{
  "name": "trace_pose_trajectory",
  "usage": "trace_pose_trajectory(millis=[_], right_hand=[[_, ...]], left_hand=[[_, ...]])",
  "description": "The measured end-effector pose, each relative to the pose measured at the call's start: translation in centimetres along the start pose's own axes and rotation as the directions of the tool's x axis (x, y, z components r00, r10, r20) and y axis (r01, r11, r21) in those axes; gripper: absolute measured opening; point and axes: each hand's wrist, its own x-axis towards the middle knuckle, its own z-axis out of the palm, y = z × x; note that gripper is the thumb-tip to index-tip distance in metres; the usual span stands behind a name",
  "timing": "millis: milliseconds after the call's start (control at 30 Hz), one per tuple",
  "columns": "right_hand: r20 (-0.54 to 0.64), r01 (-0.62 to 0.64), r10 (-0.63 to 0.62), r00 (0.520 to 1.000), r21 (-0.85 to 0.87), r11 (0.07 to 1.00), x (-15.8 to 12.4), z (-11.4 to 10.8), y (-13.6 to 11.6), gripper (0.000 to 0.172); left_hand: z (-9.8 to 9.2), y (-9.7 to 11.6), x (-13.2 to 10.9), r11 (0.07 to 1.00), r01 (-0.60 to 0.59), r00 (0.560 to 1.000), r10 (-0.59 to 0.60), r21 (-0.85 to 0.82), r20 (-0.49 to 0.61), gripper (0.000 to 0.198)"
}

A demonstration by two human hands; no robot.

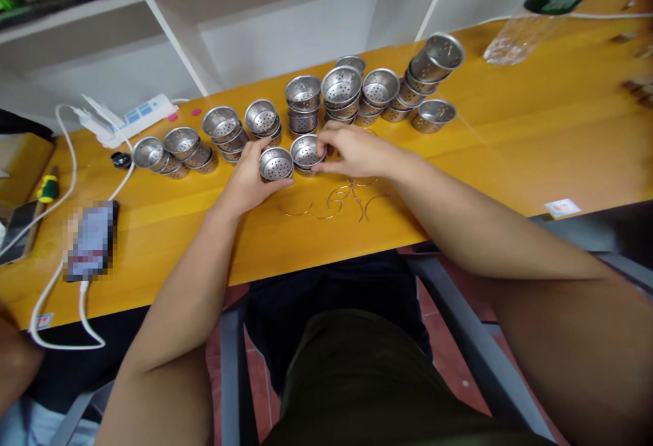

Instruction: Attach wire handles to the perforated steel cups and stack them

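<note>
My left hand (248, 177) curls around a small perforated steel cup (276, 163) that sits on the yellow wooden table (510, 147). Right beside it, my right hand (352, 150) grips the rim of a second perforated steel cup (307, 151) with its fingertips. Several thin wire rings (339, 200) lie loose on the table just in front of both hands. Behind the hands, stacks of the same steel cups (341, 89) run in a row from left to right.
A white power strip (133, 116) and its cable (61, 276) lie at the left, next to a blurred phone (90, 238) and a yellow-handled tool (47, 189). A clear plastic bottle (515, 37) lies at the back right. A small card (562, 208) sits near the right front edge.
</note>
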Motion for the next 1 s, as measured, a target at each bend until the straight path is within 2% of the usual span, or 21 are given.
trace_pose_trajectory(millis=[233, 400, 500, 600, 733, 900, 1000], right_hand=[[-0.07, -0.023, 0.025, 0.997, 0.023, 0.999, 0.0, 1.1, 0.7, 0.039], [-0.121, -0.031, 0.042, 0.992, 0.093, 0.995, -0.8, -0.9, 1.4, 0.044], [-0.017, -0.027, 0.03, 0.999, 0.143, 0.989, -2.0, -3.2, 2.9, 0.054], [0.107, -0.098, 0.083, 0.991, 0.151, 0.984, -3.0, -4.4, 4.6, 0.058], [0.161, -0.16, 0.151, 0.975, 0.044, 0.986, -3.0, -3.6, 5.6, 0.052], [0.062, -0.132, 0.133, 0.989, -0.016, 0.991, -3.5, -3.0, 5.5, 0.046], [-0.028, -0.148, 0.147, 0.989, -0.046, 0.988, -5.7, -3.9, 4.5, 0.042]], left_hand=[[0.2, 0.1, 0.2, 0.999, 0.015, 1.0, -0.014, 0.037, -0.024, 0.089], [0.2, 0.4, 0.2, 0.994, 0.106, 0.994, -0.106, -0.002, -0.033, 0.088], [0.2, 0.4, 0.3, 0.989, 0.146, 0.989, -0.146, -0.007, -0.025, 0.09], [0.4, 0.5, 0.4, 0.985, 0.169, 0.986, -0.169, -0.014, -0.009, 0.092], [0.5, 0.5, 0.3, 0.994, 0.106, 0.994, -0.107, -0.041, -0.03, 0.092], [0.2, 0.0, 0.5, 0.993, -0.113, 0.985, 0.106, -0.038, -0.139, 0.1], [0.2, -0.4, 0.7, 0.983, -0.171, 0.972, 0.156, -0.067, -0.178, 0.122]])
